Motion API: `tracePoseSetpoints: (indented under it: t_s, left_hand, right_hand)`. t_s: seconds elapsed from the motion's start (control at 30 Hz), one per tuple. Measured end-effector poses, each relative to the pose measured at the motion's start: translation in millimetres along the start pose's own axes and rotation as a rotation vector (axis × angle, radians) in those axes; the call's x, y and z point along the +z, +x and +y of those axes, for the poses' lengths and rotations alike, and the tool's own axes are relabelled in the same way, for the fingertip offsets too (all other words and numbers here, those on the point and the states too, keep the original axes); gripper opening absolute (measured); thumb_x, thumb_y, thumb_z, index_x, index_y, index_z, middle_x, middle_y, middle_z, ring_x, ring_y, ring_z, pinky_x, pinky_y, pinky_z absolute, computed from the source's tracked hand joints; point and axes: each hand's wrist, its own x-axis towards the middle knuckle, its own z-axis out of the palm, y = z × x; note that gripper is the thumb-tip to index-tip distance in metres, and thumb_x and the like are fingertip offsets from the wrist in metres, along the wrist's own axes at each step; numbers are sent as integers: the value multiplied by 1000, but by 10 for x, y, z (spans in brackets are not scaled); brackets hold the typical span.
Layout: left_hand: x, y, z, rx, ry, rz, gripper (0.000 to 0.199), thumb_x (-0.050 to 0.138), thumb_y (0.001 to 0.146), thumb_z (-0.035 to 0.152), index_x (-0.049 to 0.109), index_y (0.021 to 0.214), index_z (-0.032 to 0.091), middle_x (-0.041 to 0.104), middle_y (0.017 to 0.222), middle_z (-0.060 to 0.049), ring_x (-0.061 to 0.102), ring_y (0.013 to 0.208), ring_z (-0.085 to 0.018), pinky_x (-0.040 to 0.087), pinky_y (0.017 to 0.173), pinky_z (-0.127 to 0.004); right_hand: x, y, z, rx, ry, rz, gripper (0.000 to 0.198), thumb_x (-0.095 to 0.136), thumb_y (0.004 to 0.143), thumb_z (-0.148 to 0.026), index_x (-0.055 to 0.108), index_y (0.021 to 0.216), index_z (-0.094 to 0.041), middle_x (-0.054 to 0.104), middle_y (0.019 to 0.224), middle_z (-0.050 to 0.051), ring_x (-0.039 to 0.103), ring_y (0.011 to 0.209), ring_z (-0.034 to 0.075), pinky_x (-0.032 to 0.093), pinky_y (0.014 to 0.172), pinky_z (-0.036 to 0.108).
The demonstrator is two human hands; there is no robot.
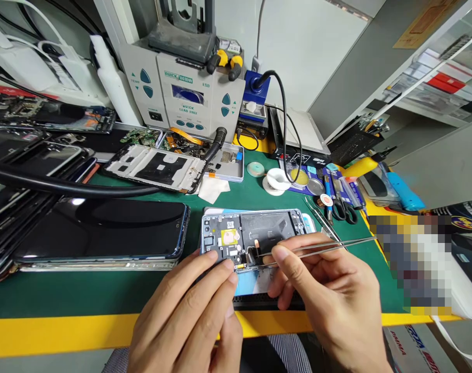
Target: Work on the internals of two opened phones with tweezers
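Tweezers (352, 242) partly covered, pixelated patch (414, 264) unreadable

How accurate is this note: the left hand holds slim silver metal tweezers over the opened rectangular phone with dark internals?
Wrong hand: the head view shows the right hand holding the slim silver metal tweezers over the opened rectangular phone with dark internals.

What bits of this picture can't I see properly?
In the head view:
Phone's near left corner: hidden by left hand.
Tweezers' middle: hidden by right hand.
Phone's small print: too tiny.
Phone pile: cut off by left edge.
Whatever's under the pixelated patch: blurred out.
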Motion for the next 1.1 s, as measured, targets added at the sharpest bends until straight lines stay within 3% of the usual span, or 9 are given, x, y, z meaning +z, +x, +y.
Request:
tracePoseSetpoints:
  t_s: [1.1]
  left_hand:
    - [-2,-38,75,-81,-39,15,38,64,70,-14,75,92,15,79,104,-2,70,109,-25,59,92,-43]
  right_hand:
    - [-9,4,-18,-23,25,24,16,76,88,-31,66,83,-20,70,55,-1,67,43,15,58,43,23]
